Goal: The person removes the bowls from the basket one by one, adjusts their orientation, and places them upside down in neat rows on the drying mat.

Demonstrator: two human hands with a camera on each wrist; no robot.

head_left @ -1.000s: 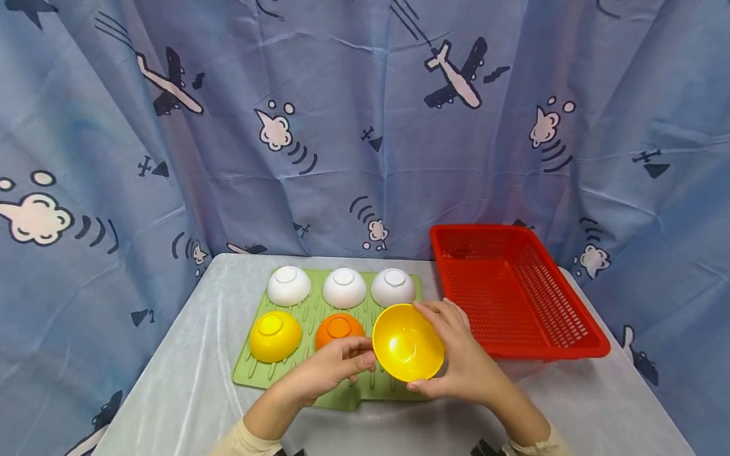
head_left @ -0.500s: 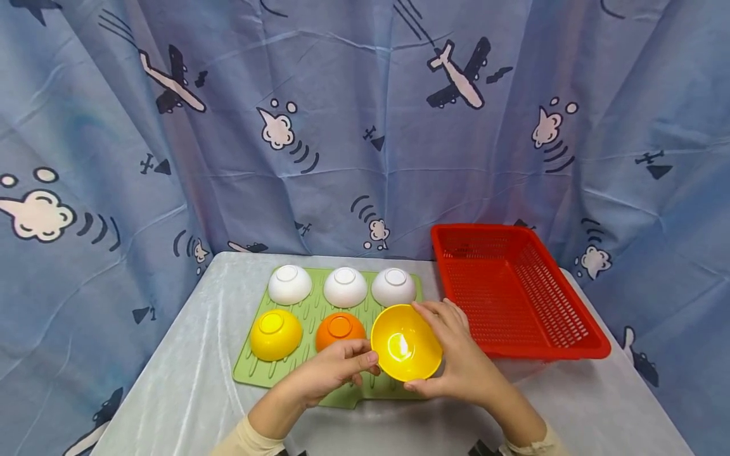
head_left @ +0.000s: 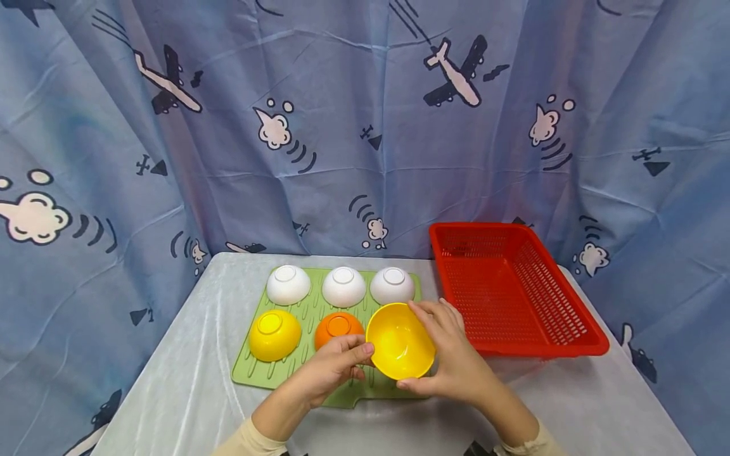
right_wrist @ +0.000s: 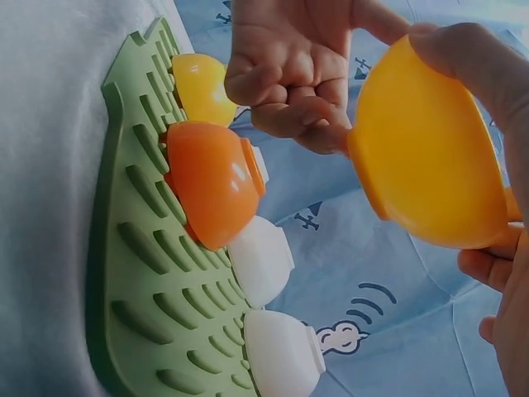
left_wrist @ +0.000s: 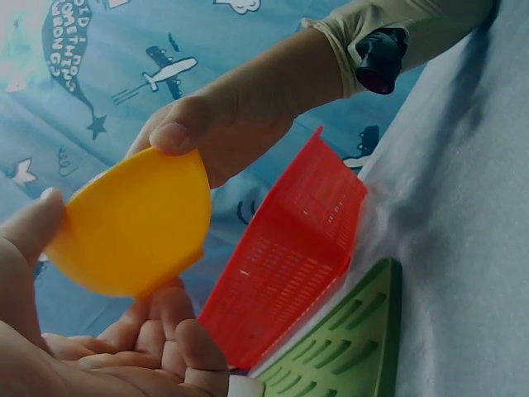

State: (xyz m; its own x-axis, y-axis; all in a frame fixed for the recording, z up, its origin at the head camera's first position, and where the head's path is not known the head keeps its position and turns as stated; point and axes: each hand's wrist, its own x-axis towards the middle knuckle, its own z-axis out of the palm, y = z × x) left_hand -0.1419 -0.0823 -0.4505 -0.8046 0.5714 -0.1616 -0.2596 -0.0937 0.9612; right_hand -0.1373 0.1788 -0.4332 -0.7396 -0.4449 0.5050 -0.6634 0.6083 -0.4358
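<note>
A yellow bowl (head_left: 401, 342) is held up over the front of the green drying mat (head_left: 256, 373), its inside turned toward the head camera. My right hand (head_left: 453, 354) grips its right side, thumb at the lower rim and fingers around the upper edge. On the other side my left hand (head_left: 333, 367) pinches it, with the thumb (left_wrist: 37, 223) at the rim and fingertips against the outside near the base. Upside down on the mat, an orange bowl (head_left: 339, 329) sits behind the left hand and another yellow bowl (head_left: 275, 335) sits farther left.
White bowls (head_left: 344, 288) stand upside down in a row along the mat's back edge. A red perforated basket (head_left: 570, 350) lies at the table's right, with nothing seen inside. Behind the white-covered table (head_left: 188, 392) hangs a blue curtain (head_left: 319, 183) with airplane prints.
The held yellow bowl has shifted slightly left with the right hand. My left thumb has come over its rim, where before the left fingers were at its edge.
</note>
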